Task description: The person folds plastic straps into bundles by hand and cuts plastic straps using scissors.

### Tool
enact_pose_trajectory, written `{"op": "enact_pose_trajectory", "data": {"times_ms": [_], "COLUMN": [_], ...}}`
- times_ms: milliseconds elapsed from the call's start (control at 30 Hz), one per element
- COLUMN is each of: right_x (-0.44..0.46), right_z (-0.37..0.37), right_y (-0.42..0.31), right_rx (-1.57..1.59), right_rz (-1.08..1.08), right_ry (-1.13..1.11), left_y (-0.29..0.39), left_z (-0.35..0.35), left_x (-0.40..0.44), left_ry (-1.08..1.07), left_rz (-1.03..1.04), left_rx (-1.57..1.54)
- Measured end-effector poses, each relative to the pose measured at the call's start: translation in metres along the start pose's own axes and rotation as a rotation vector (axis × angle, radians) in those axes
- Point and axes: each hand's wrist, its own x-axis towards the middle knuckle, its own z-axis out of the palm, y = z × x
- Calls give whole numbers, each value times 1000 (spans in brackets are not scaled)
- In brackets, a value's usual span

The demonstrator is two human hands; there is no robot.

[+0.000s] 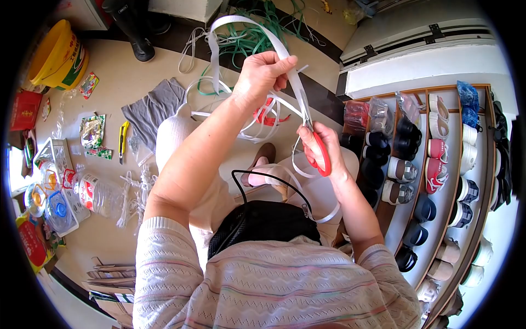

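Note:
Pinched in my left hand (263,77) is a white flat plastic strap (235,21) that arcs up and over, its free end hanging at the left. My right hand (323,145) grips red-handled scissors (323,159) by the loops. The scissor blades point up along the strap, close to the strip below my left hand; whether they are cutting into it I cannot tell. More white strap loops (257,129) fall between my knees, with a red piece (270,112) among them. A black bag (263,225) rests on my lap.
Green strapping (257,38) lies tangled on the floor ahead, near black boots (131,30). On the left are a grey cloth (156,104), a yellow utility knife (124,140), plastic bottles (98,194) and a yellow bucket (60,55). A shoe rack (392,219) stands at the right.

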Motion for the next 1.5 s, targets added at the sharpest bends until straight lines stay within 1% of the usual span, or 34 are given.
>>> {"op": "enact_pose_trajectory", "data": {"times_ms": [100,200,300,533,700,1000,1100,1233,1300,1400,1500], "right_x": [-1,0,5,1,-1,2,-1,-2,-2,-2,2], "right_z": [0,-3,-3,-1,-2,-7,-6,-2,-2,-5,-6], "right_y": [3,6,7,5,3,3,3,5,5,5,6], "right_rx": [10,-30,-67,-14,24,-92,-90,-18,-38,-29,-58], "right_rz": [24,-9,-33,3,43,50,61,15,25,62,26], "right_ry": [-11,-32,8,5,-42,-35,-25,-1,-14,-31,-33], "left_y": [-1,-3,-8,-9,0,-13,-14,-5,1,-4,-9], "left_z": [0,2,7,8,-4,5,5,6,2,-5,1], "left_x": [-2,-3,-7,-7,3,-3,-4,-5,0,5,-1], "left_ry": [1,-31,-49,-26,-12,-41,-34,-43,-14,-10,-42], "left_rz": [14,8,-7,-52,-6,-30,-48,-64,-57,-10,-27], "left_rx": [17,12,24,7,-11,-6,8,16,-22,22,22]}}
